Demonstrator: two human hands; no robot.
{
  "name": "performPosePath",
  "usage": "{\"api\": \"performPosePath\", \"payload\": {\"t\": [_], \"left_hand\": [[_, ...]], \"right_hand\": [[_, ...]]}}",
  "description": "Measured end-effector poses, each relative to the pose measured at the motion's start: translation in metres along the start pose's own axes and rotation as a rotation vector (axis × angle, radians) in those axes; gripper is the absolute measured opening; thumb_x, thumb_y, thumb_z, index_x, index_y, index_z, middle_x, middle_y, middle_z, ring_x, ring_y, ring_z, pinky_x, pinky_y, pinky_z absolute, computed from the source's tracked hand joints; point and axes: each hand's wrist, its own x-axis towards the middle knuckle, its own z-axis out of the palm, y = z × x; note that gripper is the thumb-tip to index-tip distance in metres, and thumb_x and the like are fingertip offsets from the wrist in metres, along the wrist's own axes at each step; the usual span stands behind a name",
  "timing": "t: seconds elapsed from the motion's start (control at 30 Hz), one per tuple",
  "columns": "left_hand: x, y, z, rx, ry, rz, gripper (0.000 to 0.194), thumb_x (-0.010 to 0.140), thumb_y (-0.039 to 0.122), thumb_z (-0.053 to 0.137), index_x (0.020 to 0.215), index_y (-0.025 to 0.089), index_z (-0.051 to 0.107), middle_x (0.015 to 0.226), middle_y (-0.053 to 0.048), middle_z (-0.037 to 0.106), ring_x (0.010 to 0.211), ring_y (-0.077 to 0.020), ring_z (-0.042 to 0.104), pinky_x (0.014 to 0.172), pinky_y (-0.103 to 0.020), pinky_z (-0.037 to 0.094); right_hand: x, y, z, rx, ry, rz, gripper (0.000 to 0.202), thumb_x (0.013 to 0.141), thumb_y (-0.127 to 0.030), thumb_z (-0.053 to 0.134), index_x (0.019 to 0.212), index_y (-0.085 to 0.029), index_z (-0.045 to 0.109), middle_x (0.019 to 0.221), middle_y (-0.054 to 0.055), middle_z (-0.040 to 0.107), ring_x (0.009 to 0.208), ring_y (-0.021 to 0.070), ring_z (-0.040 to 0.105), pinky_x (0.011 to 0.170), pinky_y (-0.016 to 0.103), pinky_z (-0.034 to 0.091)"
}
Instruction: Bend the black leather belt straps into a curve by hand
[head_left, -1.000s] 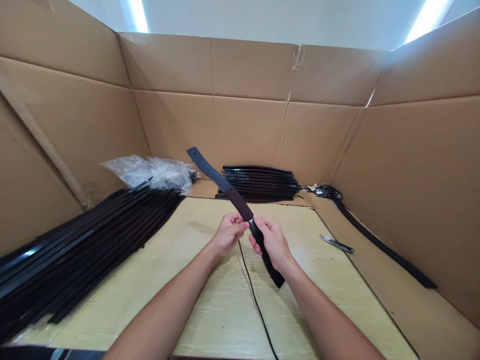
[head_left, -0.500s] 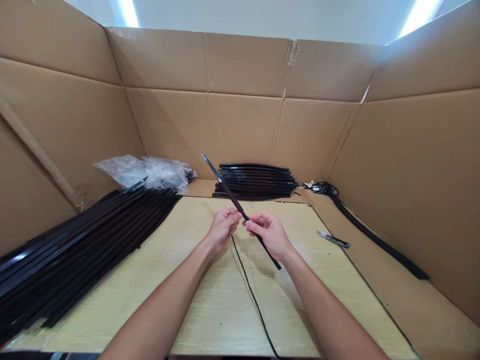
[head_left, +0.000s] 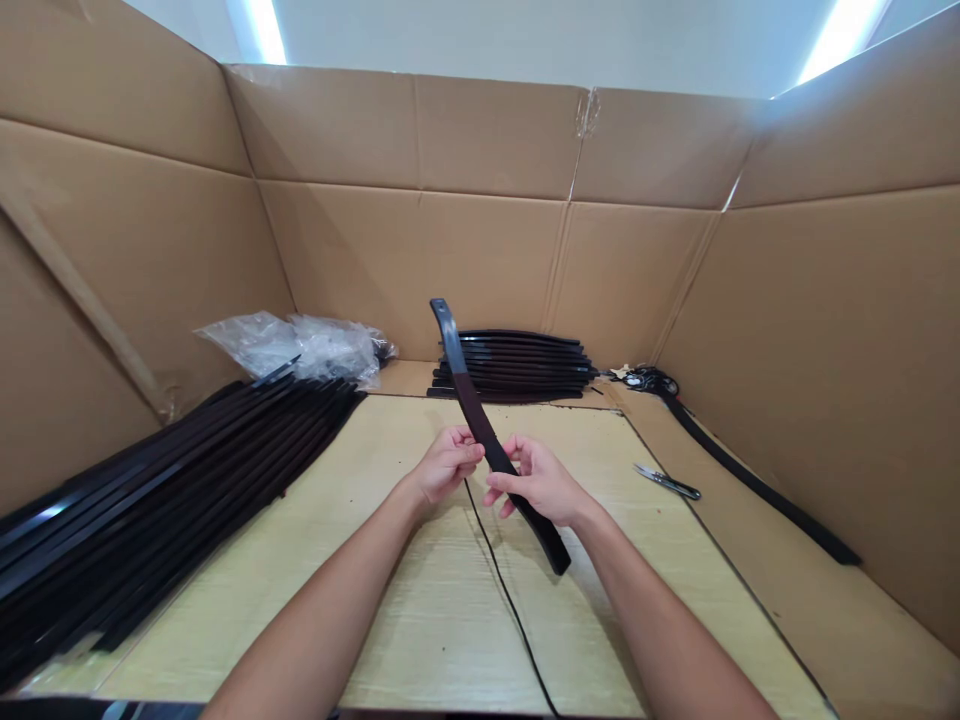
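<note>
A curved black strip (head_left: pixel 471 405), glossy at its upper end with a small hole near the tip, slants down to the right above the table. My left hand (head_left: pixel 448 463) pinches its left edge near the middle. Just below, on the other side, my right hand (head_left: pixel 534 480) holds the strip between thumb and fingers. A thin black cord (head_left: pixel 504 588) runs from beneath my left hand down to the table's front edge; its upper end is hidden.
Long black strips (head_left: pixel 202 490) lie piled at the left, near a clear plastic bag (head_left: pixel 300 345). Stacked strips (head_left: pixel 525 365) sit at the back. Small snips (head_left: pixel 667 481) and another black strip (head_left: pixel 757 487) lie right. Cardboard walls (head_left: pixel 480 240) surround the table (head_left: pixel 300 580).
The held strip has turned from edge-on to show its broad face, and its upper end has shifted right. My right hand has moved slightly down, with its fingers more spread.
</note>
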Motion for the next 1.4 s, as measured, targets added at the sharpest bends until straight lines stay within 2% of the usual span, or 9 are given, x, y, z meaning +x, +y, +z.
{"api": "performPosePath", "payload": {"t": [0.13,0.27,0.33,0.53,0.7,0.83,1.03,1.23,1.4], "left_hand": [[-0.001,0.0,-0.001,-0.009,-0.022,-0.006,0.063,0.039,0.047,0.081,0.079,0.01,0.048,0.04,0.011,0.027,0.035,0.0052,0.018,0.04,-0.013,0.006],[0.001,-0.002,-0.001,-0.004,-0.008,-0.008,0.062,0.039,0.043,0.082,0.079,0.01,0.048,0.044,0.01,0.032,0.036,0.0065,0.018,0.04,-0.012,0.006],[0.001,-0.003,0.0,0.0,-0.005,-0.008,0.062,0.039,0.043,0.082,0.079,0.01,0.048,0.046,0.01,0.034,0.036,0.0069,0.019,0.041,-0.012,0.007],[-0.001,-0.002,0.006,0.01,0.033,0.006,0.063,0.039,0.048,0.08,0.078,0.011,0.048,0.044,0.011,0.023,0.036,0.0067,0.017,0.041,-0.012,0.007],[0.003,-0.004,0.012,0.025,0.123,-0.012,0.058,0.042,0.048,0.079,0.068,0.012,0.042,0.045,0.011,0.021,0.037,0.0067,0.019,0.041,-0.013,0.008],[0.007,-0.011,0.013,0.061,0.2,-0.066,0.057,0.045,0.05,0.077,0.067,0.012,0.042,0.045,0.011,0.023,0.036,0.0066,0.019,0.042,-0.014,0.006],[0.011,-0.018,0.014,0.104,0.291,-0.208,0.059,0.047,0.055,0.075,0.065,0.015,0.034,0.042,0.011,0.021,0.035,0.0054,0.016,0.042,-0.015,0.002],[0.01,-0.02,0.016,0.178,0.304,-0.258,0.062,0.046,0.061,0.071,0.061,0.016,0.032,0.04,0.011,0.018,0.035,0.0045,0.015,0.042,-0.016,0.001],[0.011,-0.024,0.013,0.267,0.315,-0.265,0.059,0.047,0.062,0.07,0.061,0.015,0.038,0.038,0.011,0.021,0.034,0.0038,0.015,0.042,-0.016,0.003]], "right_hand": [[0.003,0.002,0.009,0.042,0.01,-0.009,0.072,0.054,-0.064,0.058,0.096,-0.016,0.026,0.071,-0.005,0.06,0.044,0.0005,0.052,0.038,0.008,0.035],[0.008,0.005,0.012,0.111,0.089,0.006,0.069,0.061,-0.075,0.037,0.09,-0.013,0.028,0.054,-0.005,0.054,0.035,-0.0005,0.043,0.036,0.008,0.031],[0.009,0.006,0.011,0.105,0.128,0.008,0.069,0.061,-0.075,0.037,0.087,-0.012,0.03,0.05,-0.006,0.051,0.033,-0.0007,0.041,0.035,0.009,0.029],[0.01,0.007,0.012,0.078,0.258,0.01,0.074,0.055,-0.08,0.038,0.083,-0.011,0.034,0.048,-0.006,0.049,0.032,-0.0007,0.04,0.034,0.01,0.028],[0.014,0.01,0.007,-0.014,0.351,0.041,0.072,0.059,-0.079,0.034,0.083,-0.011,0.038,0.052,-0.005,0.051,0.034,-0.0001,0.042,0.036,0.012,0.031],[0.021,0.018,0.0,-0.168,0.391,0.101,0.066,0.067,-0.072,0.028,0.096,-0.014,0.04,0.058,-0.004,0.056,0.037,-0.0011,0.044,0.039,0.012,0.034],[0.03,0.032,-0.003,-0.309,0.446,0.135,0.065,0.071,-0.068,0.027,0.095,-0.012,0.046,0.05,-0.003,0.054,0.033,-0.0041,0.037,0.04,0.009,0.026],[0.034,0.041,-0.002,-0.387,0.449,0.157,0.06,0.075,-0.062,0.023,0.095,-0.012,0.048,0.049,-0.003,0.052,0.032,-0.0048,0.035,0.042,0.01,0.023],[0.034,0.044,-0.003,-0.442,0.434,0.171,0.063,0.076,-0.062,0.019,0.099,-0.011,0.048,0.054,0.0,0.058,0.033,-0.0052,0.035,0.044,0.009,0.022]]}}
